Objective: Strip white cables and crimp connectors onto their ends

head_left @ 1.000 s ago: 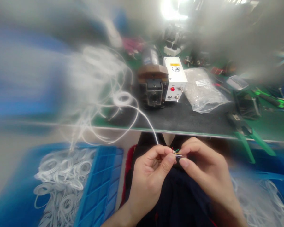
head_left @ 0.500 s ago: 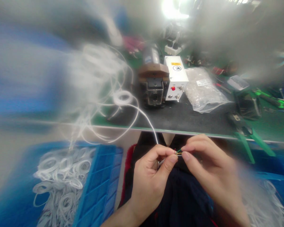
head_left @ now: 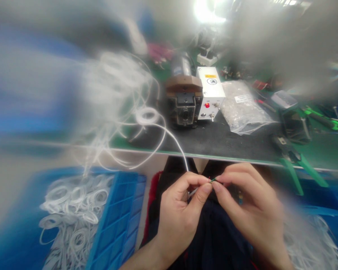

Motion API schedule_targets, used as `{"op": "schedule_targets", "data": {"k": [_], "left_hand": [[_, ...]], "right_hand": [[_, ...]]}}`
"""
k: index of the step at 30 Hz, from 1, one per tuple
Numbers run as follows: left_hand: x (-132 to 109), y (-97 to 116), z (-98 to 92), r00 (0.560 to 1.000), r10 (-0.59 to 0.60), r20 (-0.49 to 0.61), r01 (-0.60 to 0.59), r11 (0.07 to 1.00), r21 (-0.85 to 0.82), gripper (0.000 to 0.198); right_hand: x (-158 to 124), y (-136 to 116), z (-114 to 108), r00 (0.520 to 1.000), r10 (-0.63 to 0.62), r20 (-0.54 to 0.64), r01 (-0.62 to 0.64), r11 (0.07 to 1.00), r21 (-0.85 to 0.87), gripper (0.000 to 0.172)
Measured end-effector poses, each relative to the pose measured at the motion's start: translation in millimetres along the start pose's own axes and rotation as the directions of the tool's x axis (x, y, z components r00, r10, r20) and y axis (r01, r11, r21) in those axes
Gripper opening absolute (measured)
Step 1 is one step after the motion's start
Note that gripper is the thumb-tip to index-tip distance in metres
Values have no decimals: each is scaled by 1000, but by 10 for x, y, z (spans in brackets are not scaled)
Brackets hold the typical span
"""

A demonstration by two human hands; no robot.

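A white cable [head_left: 177, 139] runs from a coil [head_left: 147, 115] on the bench edge down into my left hand [head_left: 180, 210], whose thumb and forefinger pinch it close to its end. Thin coloured wires [head_left: 213, 180], a green and a red one among them, stick out of that end. My right hand [head_left: 248, 202] has its thumb and forefinger closed on the wires, almost touching my left fingertips. Their exact tips are hidden between the fingers. Both hands are above my lap, just in front of the bench.
On the bench stands a machine [head_left: 184, 101] with a white control box [head_left: 210, 93]. A clear plastic bag [head_left: 243, 107] lies to its right, and green-handled pliers [head_left: 295, 161] overhang the edge. A blue crate [head_left: 112, 221] at lower left holds coiled cables [head_left: 79, 210]; more cables hang above it.
My right hand has shifted slightly left, bringing its fingertips closer to my left ones. The yellow wire seen before is now covered. My left hand has barely moved.
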State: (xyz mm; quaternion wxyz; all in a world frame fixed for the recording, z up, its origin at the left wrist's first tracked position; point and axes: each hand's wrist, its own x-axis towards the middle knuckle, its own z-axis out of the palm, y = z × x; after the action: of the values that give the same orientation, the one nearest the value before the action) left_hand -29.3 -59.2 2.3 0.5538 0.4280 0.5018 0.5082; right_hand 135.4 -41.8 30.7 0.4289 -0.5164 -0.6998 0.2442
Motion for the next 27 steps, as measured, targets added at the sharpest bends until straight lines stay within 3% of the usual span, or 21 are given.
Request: {"op": "schedule_targets", "data": {"k": [11,19,21,24,27], "left_hand": [[-3,-22,6,1000,19,-5,-19,999,40,5],[10,-79,-6,985,166,54,-174,963,206,8],[5,-67,-13,979,183,87,-198,955,220,9],[0,-42,-19,980,165,111,-186,960,210,8],[8,-33,-14,993,68,99,-79,991,106,7]], "right_hand": [[-70,69,-19,985,-172,-16,166,970,-177,28],[14,87,-93,954,-287,86,299,931,-208,25],[58,82,-99,967,-237,96,249,959,-135,22],[136,92,-91,989,-25,143,14,997,76,16],[181,151,-61,957,177,231,-253,900,355,15]]}}
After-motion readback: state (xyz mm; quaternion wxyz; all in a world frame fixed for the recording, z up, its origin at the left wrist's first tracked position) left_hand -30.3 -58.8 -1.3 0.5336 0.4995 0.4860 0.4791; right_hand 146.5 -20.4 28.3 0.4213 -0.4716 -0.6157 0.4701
